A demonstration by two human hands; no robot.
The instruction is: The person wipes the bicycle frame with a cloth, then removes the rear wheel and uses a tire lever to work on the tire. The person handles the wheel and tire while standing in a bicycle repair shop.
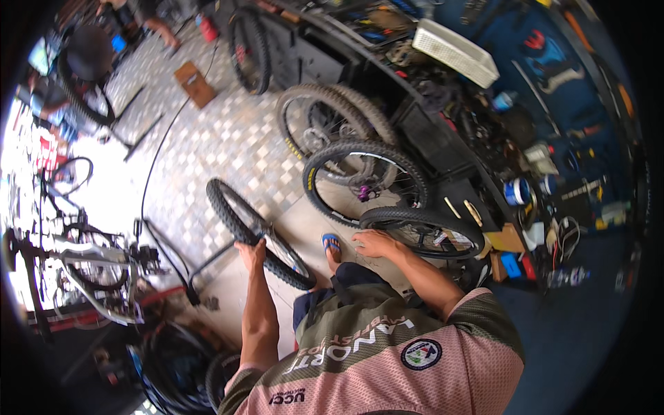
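A bicycle wheel with a knobby black tyre [232, 216] stands on the floor ahead of me, left of centre. My left hand [251, 252] is closed around the near side of its tyre. To the right, my right hand [375, 244] is beside the left end of another wheel with a black tyre [422, 216], its fingers loosely stretched toward the left. Whether that hand touches this tyre I cannot tell. Just behind leans a wheel with a purple hub [364, 194] and yellow marks on its tyre.
More wheels [325, 93] lean against the dark workbench [429, 149] on the right. Tools, a white basket [456, 52] and small containers cover its top. A bicycle frame on a stand [93, 252] is at left. Cardboard [194, 84] lies on the tiled floor; other people are farther back.
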